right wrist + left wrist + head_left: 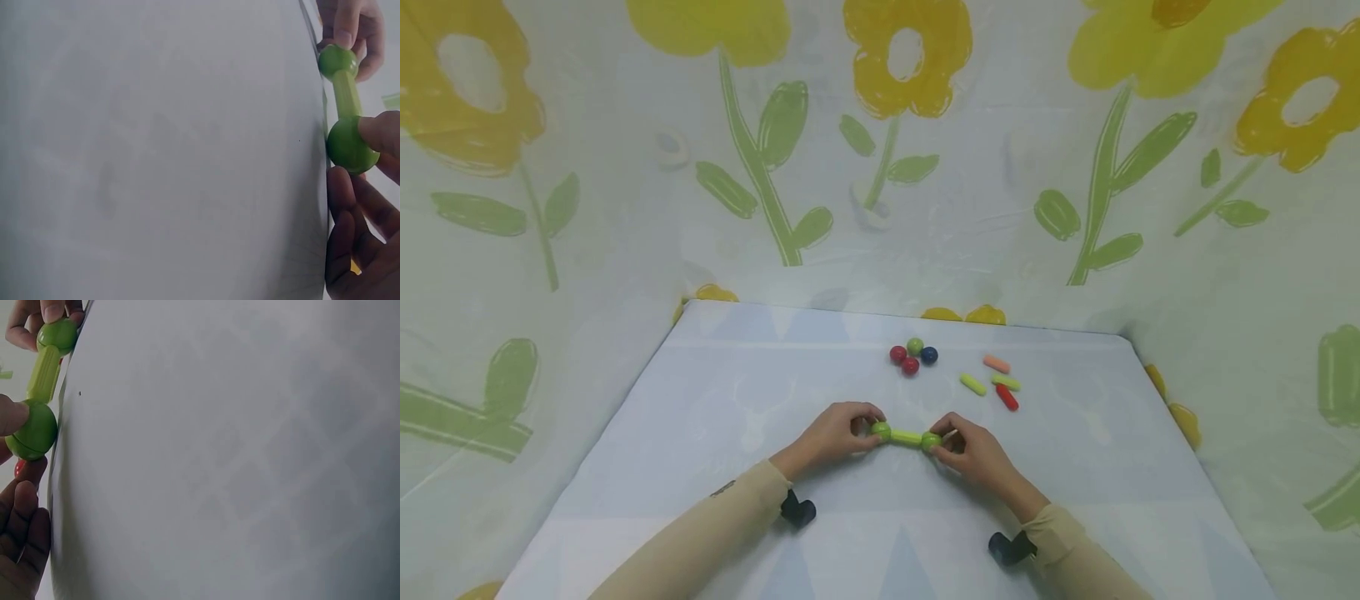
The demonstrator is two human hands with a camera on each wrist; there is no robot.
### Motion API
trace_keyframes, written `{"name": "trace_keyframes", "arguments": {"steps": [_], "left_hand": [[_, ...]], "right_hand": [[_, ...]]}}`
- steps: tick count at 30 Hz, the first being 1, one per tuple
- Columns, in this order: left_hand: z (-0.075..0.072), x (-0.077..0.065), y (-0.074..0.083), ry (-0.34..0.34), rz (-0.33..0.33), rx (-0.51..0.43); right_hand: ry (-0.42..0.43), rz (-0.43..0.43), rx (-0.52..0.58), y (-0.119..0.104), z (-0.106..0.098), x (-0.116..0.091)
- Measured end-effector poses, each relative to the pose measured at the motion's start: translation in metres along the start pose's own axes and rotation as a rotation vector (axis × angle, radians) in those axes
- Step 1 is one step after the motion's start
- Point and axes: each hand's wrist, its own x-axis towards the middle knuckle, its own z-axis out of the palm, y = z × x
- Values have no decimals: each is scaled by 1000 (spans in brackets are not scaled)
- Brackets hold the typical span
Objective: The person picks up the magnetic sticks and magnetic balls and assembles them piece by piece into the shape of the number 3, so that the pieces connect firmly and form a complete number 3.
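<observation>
A yellow-green ridged rod (906,437) joins two green balls, one at each end, like a small dumbbell. My left hand (842,432) pinches the left green ball (882,431) between thumb and fingers. At the other end my right hand (973,454) pinches the right green ball (930,441). In the left wrist view the thumb presses on the near ball (32,431), with the rod (45,375) running up to the far one. The right wrist view shows the same piece from the other side, its near ball (351,145) under the thumb.
Beyond the hands lie two red balls (910,367), a green ball (914,346) and a dark blue ball (929,356). To their right are loose rods: orange (997,364), red (1007,397) and two yellow-green (973,384). A flower-print curtain (925,208) surrounds the white table (737,367).
</observation>
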Motion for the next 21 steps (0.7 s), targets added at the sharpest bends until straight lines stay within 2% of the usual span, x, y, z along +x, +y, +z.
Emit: {"name": "trace_keyframes", "arguments": {"steps": [9,16,21], "left_hand": [[1,-2,4,11,-21,0],[2,-3,9,-17,-36,6],[6,-1,13,-7,-25,88]], "right_hand": [[-7,33,12,1,-3,0],[-16,-16,17,3,-8,0],[-23,-23,32,4,-9,0]]}}
